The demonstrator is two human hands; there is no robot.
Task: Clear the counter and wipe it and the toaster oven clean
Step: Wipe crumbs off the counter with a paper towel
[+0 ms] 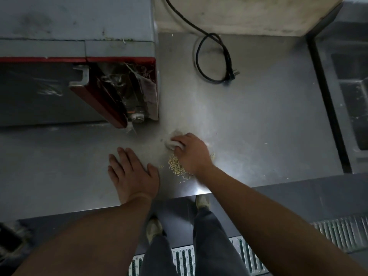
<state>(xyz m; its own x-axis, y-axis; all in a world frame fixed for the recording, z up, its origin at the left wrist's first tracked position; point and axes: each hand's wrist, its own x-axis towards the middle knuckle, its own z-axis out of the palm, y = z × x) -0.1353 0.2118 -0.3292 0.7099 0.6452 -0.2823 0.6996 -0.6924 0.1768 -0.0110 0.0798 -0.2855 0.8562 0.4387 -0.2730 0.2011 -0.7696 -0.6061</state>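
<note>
Crumbs (177, 166) lie in one pale heap on the steel counter (258, 126), near its front edge, partly under the right hand (191, 151). That hand's fingers curl round one small whitish rag (172, 143), pressing it onto the counter just beyond the heap. The left hand (132, 174) lies flat on the counter to the left of the heap, fingers straight and together, holding nothing. One toaster oven (79, 46), grey on top with red trim, stands at the far left of the counter; its door (99, 96) hangs open toward the hands, and crumpled clear film and scraps show inside the opening. One black power cord (216, 58) lies looped on the far part of the counter, its plug at the right end of the loop, well apart from both hands. At the right edge a sink basin (352, 96) is sunk beside the counter. Two shoes and a slotted floor grate (342, 232) show below the counter's front edge.
</note>
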